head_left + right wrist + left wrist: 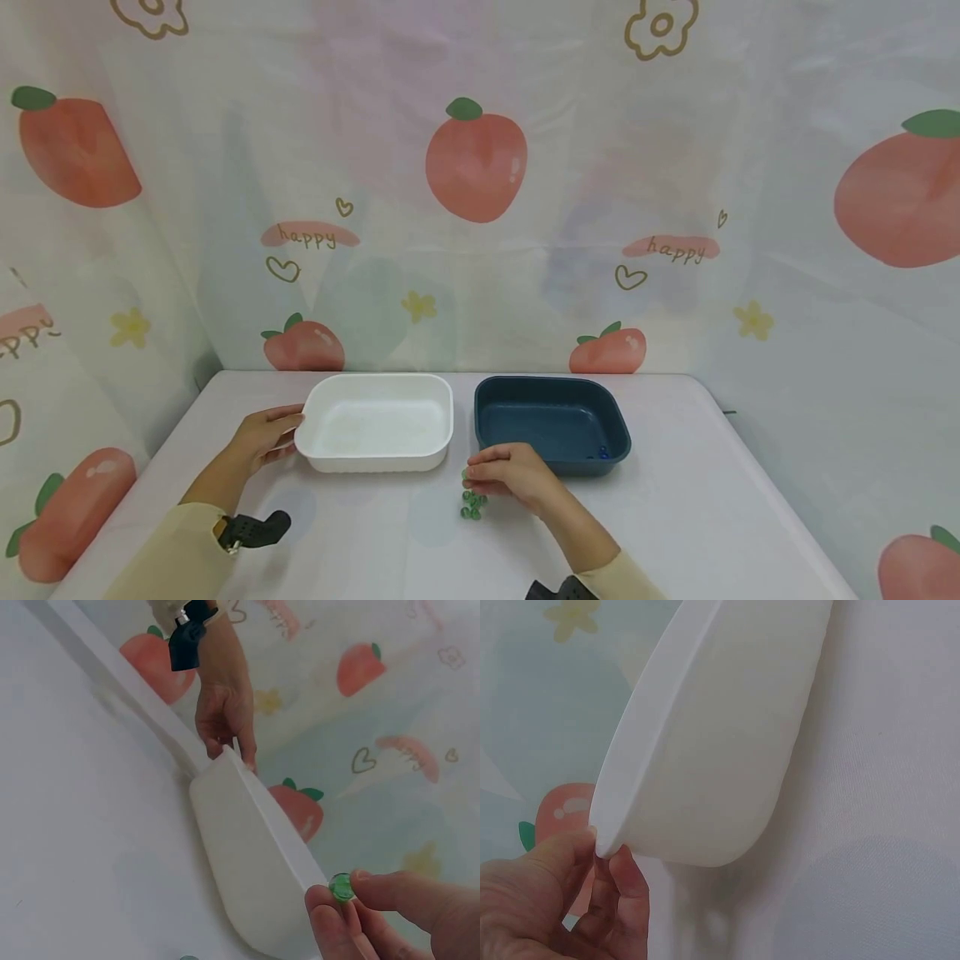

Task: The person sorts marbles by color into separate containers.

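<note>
My left hand [264, 435] pinches the left rim of a white rectangular basin [375, 463], thumb on one side of the rim and fingers on the other in the left wrist view. Between the thumb and fingers of my right hand [512, 475] is a green glass marble [341, 886], held up off the table in the right wrist view. Several more green marbles [471, 505] lie on the table just below that hand. The right hand overlaps the near left corner of a dark blue basin [551, 385], which has a few blue marbles [603, 453] in its near right corner.
Both basins stand side by side near the back of the white-covered table [360, 533], a narrow gap between them. A fruit-patterned cloth [480, 283] hangs close behind the table, and another stretch of it hangs at the left.
</note>
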Tool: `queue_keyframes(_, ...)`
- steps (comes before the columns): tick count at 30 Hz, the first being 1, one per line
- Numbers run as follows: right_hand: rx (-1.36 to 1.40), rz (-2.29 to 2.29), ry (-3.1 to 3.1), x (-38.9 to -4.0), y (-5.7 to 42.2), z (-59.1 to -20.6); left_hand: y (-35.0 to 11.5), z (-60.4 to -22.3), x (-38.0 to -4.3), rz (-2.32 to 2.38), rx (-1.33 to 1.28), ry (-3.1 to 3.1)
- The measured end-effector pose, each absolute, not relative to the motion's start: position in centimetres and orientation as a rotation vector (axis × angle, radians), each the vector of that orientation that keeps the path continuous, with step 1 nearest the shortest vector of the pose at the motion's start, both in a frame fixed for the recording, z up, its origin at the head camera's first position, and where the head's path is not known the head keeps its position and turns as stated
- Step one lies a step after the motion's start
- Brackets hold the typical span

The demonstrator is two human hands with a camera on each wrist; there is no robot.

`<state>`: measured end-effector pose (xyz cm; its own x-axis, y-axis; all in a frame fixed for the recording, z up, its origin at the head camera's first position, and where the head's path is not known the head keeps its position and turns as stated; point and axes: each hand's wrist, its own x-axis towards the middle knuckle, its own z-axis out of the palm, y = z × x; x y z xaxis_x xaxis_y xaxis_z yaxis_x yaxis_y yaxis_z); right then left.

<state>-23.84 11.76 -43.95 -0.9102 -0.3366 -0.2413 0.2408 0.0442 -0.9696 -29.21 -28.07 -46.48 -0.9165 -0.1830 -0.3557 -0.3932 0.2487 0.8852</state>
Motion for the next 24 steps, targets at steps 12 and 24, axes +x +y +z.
queue_keyframes(12,-0.080,-1.926,1.913,-25.8,10.5,-43.2,-27.9,-46.6,-29.2,1.735,-0.571,2.327)
queue_keyframes(24,-0.042,-1.991,1.836,-27.6,8.9,-43.3,-27.6,-46.0,-28.8,1.756,-0.572,2.310)
